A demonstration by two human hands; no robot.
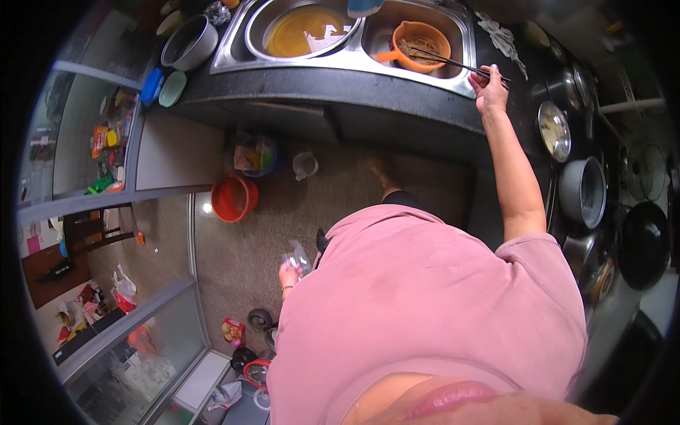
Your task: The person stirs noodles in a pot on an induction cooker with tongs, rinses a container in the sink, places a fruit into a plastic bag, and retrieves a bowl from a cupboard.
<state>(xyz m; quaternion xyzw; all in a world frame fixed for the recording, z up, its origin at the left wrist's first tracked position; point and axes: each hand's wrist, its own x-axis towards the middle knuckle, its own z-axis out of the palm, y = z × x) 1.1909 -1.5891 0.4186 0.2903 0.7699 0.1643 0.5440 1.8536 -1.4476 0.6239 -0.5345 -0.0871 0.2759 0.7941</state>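
In the upper right of the head view, my right hand [489,90] grips a pair of dark chopsticks [461,65]. Their tips reach into an orange plastic strainer [423,67] with a handle, which sits in the right sink basin [374,34]. Thin brownish strands [417,47], perhaps noodles, lie inside it. Down at my left side, my left hand [289,274] has its fingers on a clear plastic piece [299,256], perhaps a bag. My body partly hides that hand. A large round metal bowl [252,40] of yellowish liquid [289,34] fills the left sink basin.
A metal pot [186,56] stands left of the sink; a white cloth [502,37] lies to its right. Pans, a lidded pan [554,132] and a grey pot [576,192] crowd the right counter. A red bucket [232,199] and a white jug [305,166] are on the floor.
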